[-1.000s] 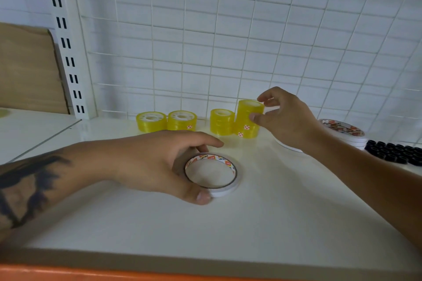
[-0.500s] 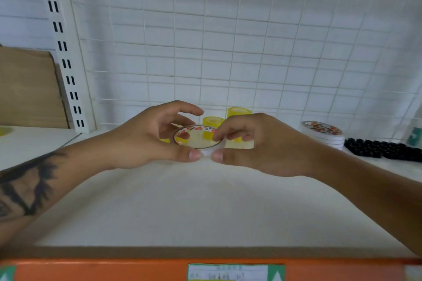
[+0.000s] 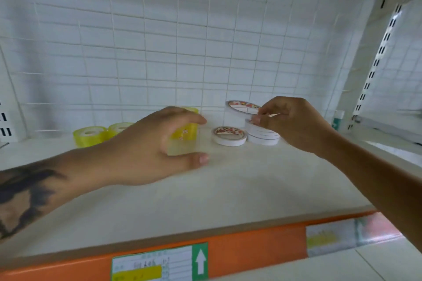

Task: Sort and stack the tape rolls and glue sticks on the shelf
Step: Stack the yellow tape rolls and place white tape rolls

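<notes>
On a white shelf (image 3: 228,185) at frame centre: right hand (image 3: 294,125) pinching a white tape roll (image 3: 242,109), tilted, above its stack (image 3: 262,136) for sorting; left hand (image 3: 146,150) spread wide, holding nothing.

Yellow tape rolls (image 3: 89,136): two seen flat left of yellow stack (image 3: 188,130); stack count unclear, hand blocks it.
White tape rolls: one tilted in hand (image 3: 239,108), one flat alone (image 3: 229,136) right of yellow stack, white stack (image 3: 262,137) about four.

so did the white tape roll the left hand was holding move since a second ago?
Yes. The white tape roll left the shelf front; the right hand now holds it tilted over the white stack, right of the yellow rolls.
</notes>
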`<move>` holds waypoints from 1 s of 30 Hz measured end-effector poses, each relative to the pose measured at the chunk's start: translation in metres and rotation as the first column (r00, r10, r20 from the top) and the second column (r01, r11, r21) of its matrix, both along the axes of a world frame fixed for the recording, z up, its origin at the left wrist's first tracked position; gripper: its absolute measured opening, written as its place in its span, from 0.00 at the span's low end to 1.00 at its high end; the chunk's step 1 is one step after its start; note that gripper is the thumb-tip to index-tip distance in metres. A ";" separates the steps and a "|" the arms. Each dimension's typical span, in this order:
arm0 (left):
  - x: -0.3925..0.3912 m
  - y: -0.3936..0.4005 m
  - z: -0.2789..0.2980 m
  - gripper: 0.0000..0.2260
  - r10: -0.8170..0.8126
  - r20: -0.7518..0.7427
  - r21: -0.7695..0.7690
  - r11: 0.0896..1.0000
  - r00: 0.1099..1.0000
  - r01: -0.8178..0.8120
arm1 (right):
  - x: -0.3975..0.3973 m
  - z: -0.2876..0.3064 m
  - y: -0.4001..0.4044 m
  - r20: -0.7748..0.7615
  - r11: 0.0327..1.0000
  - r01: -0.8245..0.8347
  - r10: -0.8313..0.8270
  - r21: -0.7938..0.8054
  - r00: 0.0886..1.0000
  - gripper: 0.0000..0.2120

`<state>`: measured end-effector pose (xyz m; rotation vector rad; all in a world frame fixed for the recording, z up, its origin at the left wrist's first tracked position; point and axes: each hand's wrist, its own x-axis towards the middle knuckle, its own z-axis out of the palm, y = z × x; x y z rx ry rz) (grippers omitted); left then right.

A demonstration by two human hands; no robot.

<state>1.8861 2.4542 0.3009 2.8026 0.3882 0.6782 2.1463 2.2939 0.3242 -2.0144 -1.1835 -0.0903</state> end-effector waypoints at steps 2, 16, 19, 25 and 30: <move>0.003 0.000 -0.014 0.37 0.003 -0.244 0.131 0.991 0.970 0.030 | 0.028 -0.003 0.003 0.047 0.993 0.117 -0.115 -0.035 0.992 0.13; 0.003 0.005 -0.040 0.34 -0.106 -0.511 -0.086 0.994 0.853 0.072 | 0.082 -0.043 0.022 0.086 0.976 0.192 -0.183 -0.107 0.979 0.12; 0.002 0.005 -0.040 0.33 -0.114 -0.514 -0.092 0.993 0.850 0.077 | 0.084 -0.044 0.023 0.093 0.973 0.197 -0.187 -0.119 0.978 0.13; 0.003 0.004 -0.039 0.33 -0.119 -0.508 -0.114 0.991 0.853 0.070 | 0.082 -0.044 0.023 0.087 0.972 0.200 -0.190 -0.122 0.978 0.15; 0.003 0.006 -0.040 0.35 -0.125 -0.493 -0.118 0.990 0.861 0.076 | 0.077 -0.045 0.021 0.098 0.975 0.188 -0.177 -0.120 0.979 0.15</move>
